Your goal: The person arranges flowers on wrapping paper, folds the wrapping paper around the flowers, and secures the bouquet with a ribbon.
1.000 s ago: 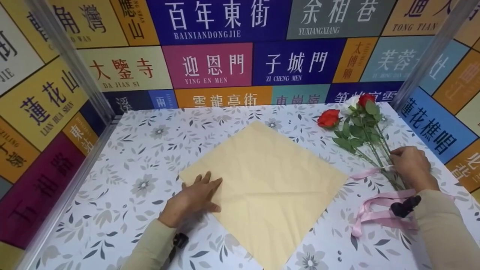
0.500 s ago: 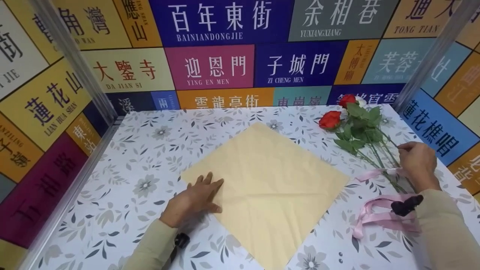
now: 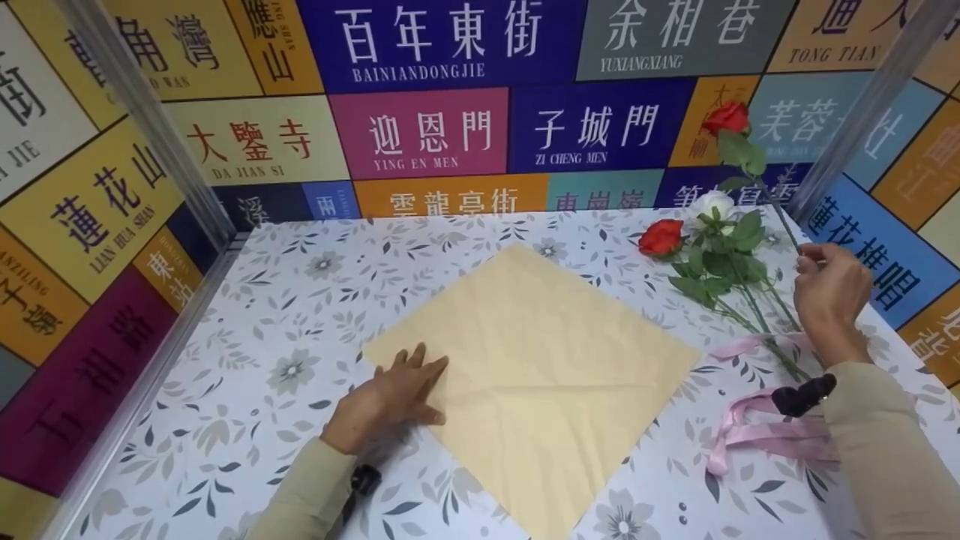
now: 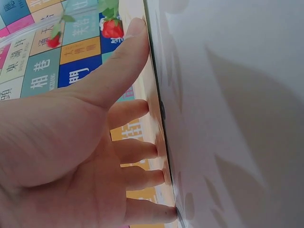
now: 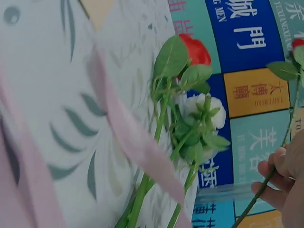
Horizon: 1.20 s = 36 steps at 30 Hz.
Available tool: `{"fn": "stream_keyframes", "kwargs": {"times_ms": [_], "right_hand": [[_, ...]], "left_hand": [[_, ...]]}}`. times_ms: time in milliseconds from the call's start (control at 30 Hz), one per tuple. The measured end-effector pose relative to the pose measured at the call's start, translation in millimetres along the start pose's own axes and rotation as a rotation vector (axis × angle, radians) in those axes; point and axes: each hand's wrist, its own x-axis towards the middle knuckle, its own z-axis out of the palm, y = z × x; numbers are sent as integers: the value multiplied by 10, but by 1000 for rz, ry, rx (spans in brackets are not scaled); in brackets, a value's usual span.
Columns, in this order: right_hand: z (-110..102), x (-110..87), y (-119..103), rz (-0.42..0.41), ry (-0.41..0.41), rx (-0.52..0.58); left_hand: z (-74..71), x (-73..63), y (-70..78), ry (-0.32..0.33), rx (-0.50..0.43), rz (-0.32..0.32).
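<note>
My right hand [image 3: 831, 296] pinches the stem of a red rose [image 3: 727, 118], raised above the other flowers on the table's right side. In the right wrist view that stem [image 5: 259, 192] passes between thumb and fingertips. Below it lie another red rose [image 3: 661, 238] and a white rose [image 3: 711, 211] with green leaves. A pink ribbon [image 3: 765, 435] lies by their stems. With fingers spread, my left hand [image 3: 390, 397] rests on the left corner of a square sheet of tan wrapping paper [image 3: 540, 360]. In the left wrist view its fingertips [image 4: 151, 150] touch the sheet.
A white cloth with a leaf print covers the table [image 3: 225, 390]. Behind it stands a wall of coloured sign panels [image 3: 420, 131], with clear corner posts [image 3: 169, 127] at the sides. Each wrist wears a small black camera [image 3: 804, 395].
My right hand has moved upward, lifting one red rose by its stem away from the others, and the white rose now shows fully. The left hand has stayed on the paper.
</note>
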Motion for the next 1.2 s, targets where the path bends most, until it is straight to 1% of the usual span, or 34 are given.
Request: {"fn": "stream_keyframes", "kwargs": {"times_ms": [33,100,167,300,467,567,667,833,1100,1200], "right_hand": [[9,-6,-42,-17,24,12],[18,-20,-128,-40,30,43],[26,-41,-225,-49,-10,57],[61,-99,-431,-37,-124,67],[155,-193,-659,-16,-213,125],[206,-239,-770,30,-278,211],[254,-279,-870,69,-333,329],[355,-377,-1022,120,-420,499],[485,-535,-1219,171,-569,757],[531,-600,-1302,173,-600,814]], "left_hand": [[-1,1,-1,-4,5,-1],[-1,7,-9,-6,11,2],[-5,9,-17,-5,20,7],[-16,11,-23,3,26,10],[-18,14,-7,4,29,2],[-15,15,-2,4,49,2],[-10,13,-6,5,62,2],[0,13,-24,7,54,-3],[6,10,-21,7,46,4],[-9,-2,-19,5,32,10]]}}
